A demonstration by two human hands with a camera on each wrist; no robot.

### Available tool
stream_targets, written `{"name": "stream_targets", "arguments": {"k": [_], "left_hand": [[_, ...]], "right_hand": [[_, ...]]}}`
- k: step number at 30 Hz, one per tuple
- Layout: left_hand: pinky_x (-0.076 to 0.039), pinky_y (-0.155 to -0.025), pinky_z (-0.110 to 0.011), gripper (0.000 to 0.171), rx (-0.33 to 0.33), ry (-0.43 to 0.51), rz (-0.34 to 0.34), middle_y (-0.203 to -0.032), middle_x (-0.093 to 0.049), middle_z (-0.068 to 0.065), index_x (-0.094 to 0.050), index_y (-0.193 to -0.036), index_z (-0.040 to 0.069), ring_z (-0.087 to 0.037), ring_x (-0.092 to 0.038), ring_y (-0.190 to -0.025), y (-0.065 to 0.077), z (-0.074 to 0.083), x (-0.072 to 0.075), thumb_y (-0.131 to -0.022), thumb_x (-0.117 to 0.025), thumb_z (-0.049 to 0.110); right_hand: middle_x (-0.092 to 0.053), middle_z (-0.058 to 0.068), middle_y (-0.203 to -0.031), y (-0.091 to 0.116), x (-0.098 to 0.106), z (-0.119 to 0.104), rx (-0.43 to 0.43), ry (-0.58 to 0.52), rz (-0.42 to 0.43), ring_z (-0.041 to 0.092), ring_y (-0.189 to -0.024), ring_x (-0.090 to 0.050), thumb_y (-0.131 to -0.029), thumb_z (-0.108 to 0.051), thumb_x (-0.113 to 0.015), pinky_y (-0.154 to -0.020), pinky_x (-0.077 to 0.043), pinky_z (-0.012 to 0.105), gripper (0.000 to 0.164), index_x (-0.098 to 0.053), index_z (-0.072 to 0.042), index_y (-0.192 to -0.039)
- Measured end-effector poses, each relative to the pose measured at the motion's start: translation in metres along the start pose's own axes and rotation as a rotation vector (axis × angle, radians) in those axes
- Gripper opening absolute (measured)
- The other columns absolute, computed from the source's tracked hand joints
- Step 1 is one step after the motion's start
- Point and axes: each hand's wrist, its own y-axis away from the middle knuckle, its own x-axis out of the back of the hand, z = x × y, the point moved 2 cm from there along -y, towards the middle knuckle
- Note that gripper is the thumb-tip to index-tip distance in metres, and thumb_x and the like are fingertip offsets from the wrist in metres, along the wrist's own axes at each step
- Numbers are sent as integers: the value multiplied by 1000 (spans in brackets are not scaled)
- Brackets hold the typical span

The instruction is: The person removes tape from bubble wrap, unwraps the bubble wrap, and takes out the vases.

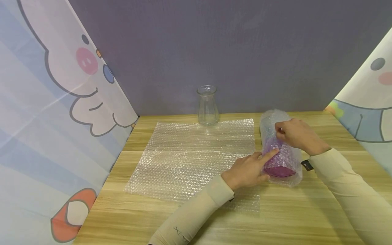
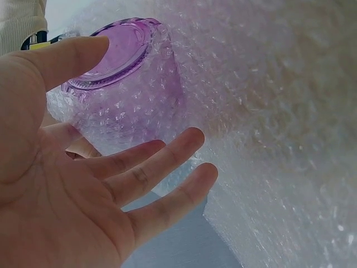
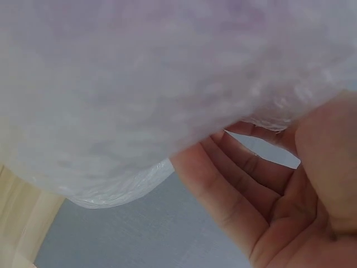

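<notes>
A purple glass vase [image 1: 279,172] lies on its side at the right of the table, rolled in bubble wrap [image 1: 271,119]. Its round base faces the near side and shows at the wrap's end, also in the left wrist view. My left hand [image 1: 246,172] is at the roll's left side, index finger stretched out and touching the wrap, the other fingers loosely spread. On the roll's upper right, my right hand [image 1: 298,134] pinches the wrap between thumb and curled fingers. Those fingertips are partly hidden behind the film in the right wrist view.
A flat sheet of bubble wrap [image 1: 190,156] covers the table's middle, its right edge beside the roll. Behind it stands a clear glass vase [image 1: 207,110], near the grey wall [image 1: 202,51]. Cartoon-printed curtains [image 1: 36,136] hang at both sides of the wooden table [image 1: 291,217].
</notes>
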Motion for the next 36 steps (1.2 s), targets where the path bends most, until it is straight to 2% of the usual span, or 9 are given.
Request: {"name": "stream_targets", "arguments": {"k": [9,17,27,36], "left_hand": [[-62,-80,-28,96,5,4,-6,-158,-46,-3,2,-163,43,-18,-67,-119,0,0,1,-97,-67,48],[-61,-74,-25,98,3,-2,-12,-153,-52,-3,1,-164,42,-17,-69,-116,0,0,0,-95,-68,49],[-58,-68,-22,97,6,1,23,-142,-60,-3,-6,-165,38,-13,-70,-109,1,-3,0,-94,-72,47],[-58,-72,-19,97,-12,-7,21,-141,-61,0,-5,-165,38,-10,-68,-111,-2,-2,-2,-94,-72,47]], "right_hand": [[-49,-1,-61,0,-3,3,-28,-11,17,15,-56,-43,-88,-5,-61,-52,-34,30,13,-58,-12,-77],[-44,-4,-59,8,-5,20,-44,-119,126,10,-52,-34,-90,-5,-57,-52,-28,26,15,-57,-13,-78],[-64,-2,-68,12,-5,26,-108,-251,123,6,-58,-45,-97,-11,-59,-56,-38,25,13,-65,-8,-86],[-75,13,-87,21,7,39,-244,-330,144,-1,-70,-54,-101,-19,-60,-59,-43,23,18,-69,-6,-92]]}}
